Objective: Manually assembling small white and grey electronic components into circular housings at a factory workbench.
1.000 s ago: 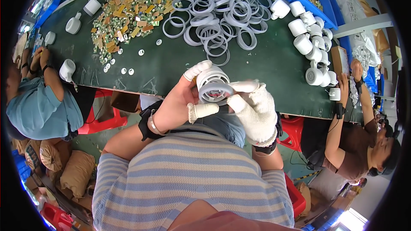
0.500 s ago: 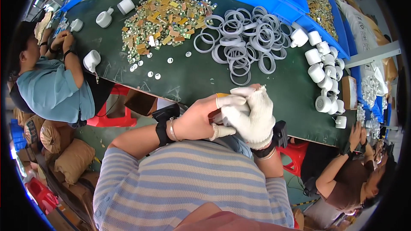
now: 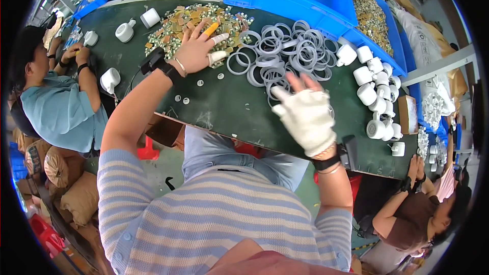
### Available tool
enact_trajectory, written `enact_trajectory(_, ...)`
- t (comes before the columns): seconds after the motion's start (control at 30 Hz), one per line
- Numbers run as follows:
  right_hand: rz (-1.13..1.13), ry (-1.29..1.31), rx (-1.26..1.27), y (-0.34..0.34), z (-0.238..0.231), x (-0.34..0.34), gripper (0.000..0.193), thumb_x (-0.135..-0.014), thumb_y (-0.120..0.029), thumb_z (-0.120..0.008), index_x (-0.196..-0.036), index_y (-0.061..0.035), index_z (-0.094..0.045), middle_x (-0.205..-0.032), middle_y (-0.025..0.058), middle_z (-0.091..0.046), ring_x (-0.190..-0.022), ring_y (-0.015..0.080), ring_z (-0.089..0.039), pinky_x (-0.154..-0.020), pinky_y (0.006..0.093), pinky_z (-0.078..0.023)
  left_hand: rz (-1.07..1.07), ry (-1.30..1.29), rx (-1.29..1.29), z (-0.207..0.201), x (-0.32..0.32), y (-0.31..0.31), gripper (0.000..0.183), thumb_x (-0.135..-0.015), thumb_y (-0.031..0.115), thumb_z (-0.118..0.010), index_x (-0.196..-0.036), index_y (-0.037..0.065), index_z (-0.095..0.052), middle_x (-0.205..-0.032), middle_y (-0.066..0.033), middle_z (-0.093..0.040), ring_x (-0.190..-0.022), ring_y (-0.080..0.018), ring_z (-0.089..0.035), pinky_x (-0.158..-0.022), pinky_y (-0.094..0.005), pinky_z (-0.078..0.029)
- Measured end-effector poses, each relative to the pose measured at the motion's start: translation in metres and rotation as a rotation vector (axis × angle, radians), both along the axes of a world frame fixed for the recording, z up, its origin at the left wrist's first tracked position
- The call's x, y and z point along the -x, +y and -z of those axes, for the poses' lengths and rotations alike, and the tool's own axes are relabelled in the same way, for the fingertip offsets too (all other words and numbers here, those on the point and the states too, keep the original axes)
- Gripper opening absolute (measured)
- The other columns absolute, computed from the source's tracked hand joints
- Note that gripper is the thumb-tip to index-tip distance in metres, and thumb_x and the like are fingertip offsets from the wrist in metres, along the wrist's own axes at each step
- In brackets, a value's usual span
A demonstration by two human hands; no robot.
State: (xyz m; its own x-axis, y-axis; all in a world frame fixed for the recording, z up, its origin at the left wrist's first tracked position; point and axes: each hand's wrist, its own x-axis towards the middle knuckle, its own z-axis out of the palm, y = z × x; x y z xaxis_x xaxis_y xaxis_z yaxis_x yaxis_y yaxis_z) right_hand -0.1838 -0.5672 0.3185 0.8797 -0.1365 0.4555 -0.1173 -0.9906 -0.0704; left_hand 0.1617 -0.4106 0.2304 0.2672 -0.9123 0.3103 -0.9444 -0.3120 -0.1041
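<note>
Circuit boards (image 3: 371, 19) in a blue bin (image 3: 379, 51)

This place is looking like a factory workshop set up for handwork. A long green workbench (image 3: 219, 112) is carrying loose heaps of matching parts: small circuit boards (image 3: 170, 28), grey rings (image 3: 270, 47) and white plastic housings (image 3: 376, 129). Blue bins (image 3: 277, 6) are lining its far side. One person in blue (image 3: 61, 109) and another in brown (image 3: 407, 216) are facing the bench, while bulging sacks (image 3: 81, 198) are crowding the floor behind.
</note>
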Motion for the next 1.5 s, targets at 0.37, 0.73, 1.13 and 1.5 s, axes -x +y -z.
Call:
enact_trajectory(0.37, -0.025, 0.093, 0.073, -0.038, 0.019, -0.002, 0.025, -0.079, -0.014, -0.079, -0.103, -0.0195, -0.077, -0.132, 0.0061, -0.070, -0.128, 0.0337, -0.061, -0.110, 0.0510, -0.044, 0.001, 0.159, -0.028, -0.005, 0.108, 0.000, 0.051, -0.097, 0.045, -0.068, -0.146, 0.032, -0.059, -0.148, -0.0092, -0.055, -0.148, -0.0438, -0.036, -0.117, -0.0691, -0.024)
enact_trajectory(0.73, 0.447, -0.176, -0.337, 0.000, 0.012, 0.093, 0.024, -0.083, -0.009, -0.082, -0.106, -0.0109, -0.077, -0.113, 0.0124, -0.071, -0.109, 0.0313, -0.066, -0.095, 0.0430, -0.052, 0.250, 0.266, 0.037, -0.046, 0.158, 0.018, 0.023, -0.075, 0.015, -0.080, -0.095, 0.011, -0.069, -0.097, -0.0058, -0.059, -0.098, -0.0300, -0.055, -0.086, -0.0427, -0.046)
enact_trajectory(1.13, 0.342, -0.036, -0.207, -0.004, 0.039, 0.088, 0.040, -0.073, -0.012, -0.087, -0.112, -0.0146, -0.076, -0.138, 0.0134, -0.064, -0.132, 0.0405, -0.056, -0.105, 0.0478, -0.045, 0.304, 0.497, -0.043, -0.033, 0.173, 0.022, 0.035, -0.071, 0.005, -0.075, -0.104, 0.005, -0.064, -0.104, -0.0102, -0.061, -0.100, -0.0323, -0.058, -0.085, -0.0433, -0.050)
enact_trajectory(1.5, 0.470, 0.074, -0.142, -0.010, 0.010, 0.100, 0.031, -0.079, -0.011, -0.080, -0.107, -0.0217, -0.082, -0.132, 0.0089, -0.069, -0.137, 0.0337, -0.053, -0.110, 0.0425, -0.043, 0.314, 0.560, 0.106, -0.033, 0.180, 0.023, 0.029, -0.087, 0.009, -0.079, -0.113, 0.006, -0.068, -0.095, -0.0119, -0.064, -0.083, -0.0289, -0.064, -0.073, -0.0388, -0.053)
